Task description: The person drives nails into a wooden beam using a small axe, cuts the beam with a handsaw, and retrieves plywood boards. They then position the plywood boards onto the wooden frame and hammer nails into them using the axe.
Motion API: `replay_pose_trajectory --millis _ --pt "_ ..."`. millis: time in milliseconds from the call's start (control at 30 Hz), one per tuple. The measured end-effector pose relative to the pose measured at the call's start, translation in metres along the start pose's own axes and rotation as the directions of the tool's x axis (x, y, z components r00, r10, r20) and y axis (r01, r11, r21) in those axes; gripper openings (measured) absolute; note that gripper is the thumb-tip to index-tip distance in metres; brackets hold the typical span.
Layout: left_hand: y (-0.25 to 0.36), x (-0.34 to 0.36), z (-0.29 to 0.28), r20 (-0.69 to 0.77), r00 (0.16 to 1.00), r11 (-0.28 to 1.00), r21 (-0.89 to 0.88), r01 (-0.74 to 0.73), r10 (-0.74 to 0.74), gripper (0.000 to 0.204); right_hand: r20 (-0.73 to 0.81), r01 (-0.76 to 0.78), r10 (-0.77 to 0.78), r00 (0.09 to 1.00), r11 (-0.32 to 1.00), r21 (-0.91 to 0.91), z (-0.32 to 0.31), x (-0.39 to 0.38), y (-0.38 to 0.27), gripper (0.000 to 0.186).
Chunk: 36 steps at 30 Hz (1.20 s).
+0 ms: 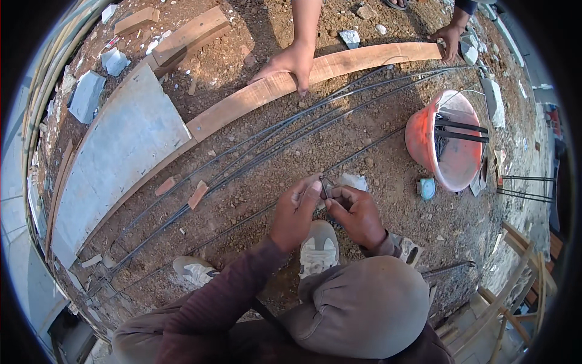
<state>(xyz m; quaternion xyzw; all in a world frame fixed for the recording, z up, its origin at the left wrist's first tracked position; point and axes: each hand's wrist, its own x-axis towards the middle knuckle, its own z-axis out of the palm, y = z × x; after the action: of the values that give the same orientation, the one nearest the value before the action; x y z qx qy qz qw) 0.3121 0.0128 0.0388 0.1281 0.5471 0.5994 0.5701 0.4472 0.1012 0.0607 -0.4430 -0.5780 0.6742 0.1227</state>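
My left hand (294, 211) and my right hand (356, 213) are close together above the dirt, in front of my knee. Both are closed in a pinch on a short piece of thin dark wire (326, 187) between their fingertips. Just beyond my fingers, a single steel rod (364, 153) crosses diagonally; the hands hide part of it, and I cannot tell whether the wire touches it. Farther off lies a bundle of several thin steel rods (273, 141). A pale stone (353, 181) sits on the ground behind my right hand.
Another person's hand (286, 65) grips a long wooden board (242, 108); a second hand (450, 40) holds its far end. A grey sheet panel (124, 155) lies left. On the right stand a red bucket (419, 136) with dark-handled tools and a small teal object (426, 188).
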Motion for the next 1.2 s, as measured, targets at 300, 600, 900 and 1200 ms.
replay_pose_trajectory --millis 300,600,900,1200 --pt "0.000 -0.001 -0.055 -0.116 0.991 0.982 0.171 0.080 -0.061 0.030 0.305 0.054 -0.040 0.952 0.998 -0.037 0.041 0.035 0.015 0.017" --pt "0.043 0.018 -0.071 -0.170 0.985 0.971 0.227 0.075 -0.036 0.025 0.057 0.213 -0.205 0.977 0.931 -0.295 0.030 0.024 0.045 0.022" --pt "0.093 0.143 -0.137 -0.040 0.831 0.628 0.675 -0.387 0.555 0.023 -0.209 -0.055 -0.226 0.951 0.545 -0.837 -0.028 -0.098 0.121 0.052" --pt "0.100 0.146 -0.134 0.202 0.791 0.275 0.864 -0.421 0.578 0.014 -0.186 -0.072 -0.118 0.975 0.628 -0.775 -0.045 -0.101 0.132 0.043"
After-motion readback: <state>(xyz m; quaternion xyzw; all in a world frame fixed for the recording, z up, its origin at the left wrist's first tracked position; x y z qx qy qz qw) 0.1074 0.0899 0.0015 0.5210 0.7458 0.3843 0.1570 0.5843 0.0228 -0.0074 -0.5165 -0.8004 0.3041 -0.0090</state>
